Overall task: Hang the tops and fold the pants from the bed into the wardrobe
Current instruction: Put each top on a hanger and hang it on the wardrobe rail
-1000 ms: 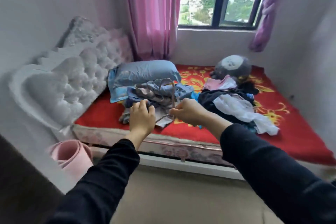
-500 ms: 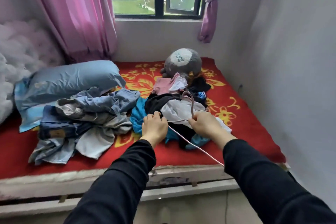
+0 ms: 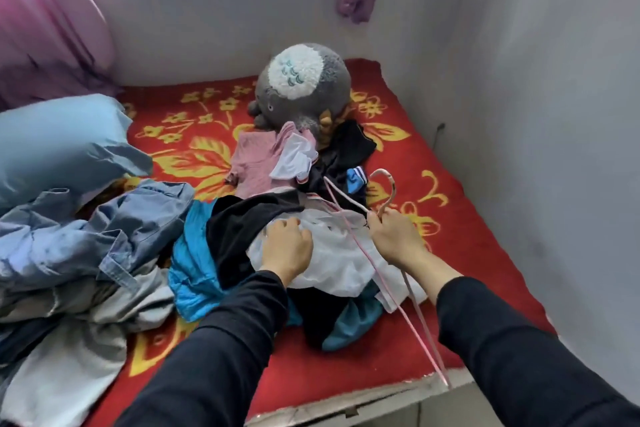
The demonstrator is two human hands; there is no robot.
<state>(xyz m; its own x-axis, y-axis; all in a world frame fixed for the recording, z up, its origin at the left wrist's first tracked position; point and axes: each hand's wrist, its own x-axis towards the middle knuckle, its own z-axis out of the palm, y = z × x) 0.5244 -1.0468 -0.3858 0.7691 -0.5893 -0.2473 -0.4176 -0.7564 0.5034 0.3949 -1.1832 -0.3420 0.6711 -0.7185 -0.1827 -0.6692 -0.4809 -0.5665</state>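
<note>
A pile of tops lies on the red flowered bed (image 3: 415, 340): a white top (image 3: 332, 263) over a black garment (image 3: 239, 229) and a bright blue one (image 3: 194, 274). A pink top (image 3: 252, 166) lies behind them. My left hand (image 3: 287, 248) rests on the white top with its fingers curled into the cloth. My right hand (image 3: 394, 236) grips a thin pink wire hanger (image 3: 349, 222) by the base of its hook, above the white top. To the left sits a heap of blue denim pants (image 3: 104, 236). The wardrobe is out of view.
A grey plush toy (image 3: 304, 83) sits behind the clothes. A blue pillow (image 3: 59, 142) lies at the left. Pink curtains (image 3: 45, 21) hang at the back left. A grey wall (image 3: 554, 114) runs close along the bed's right side. The bed's front edge (image 3: 363, 402) is near me.
My view has swung right and down, closer to the pile of tops. Both hands have come down with the hanger onto the white top, and the left hand now lies on it.
</note>
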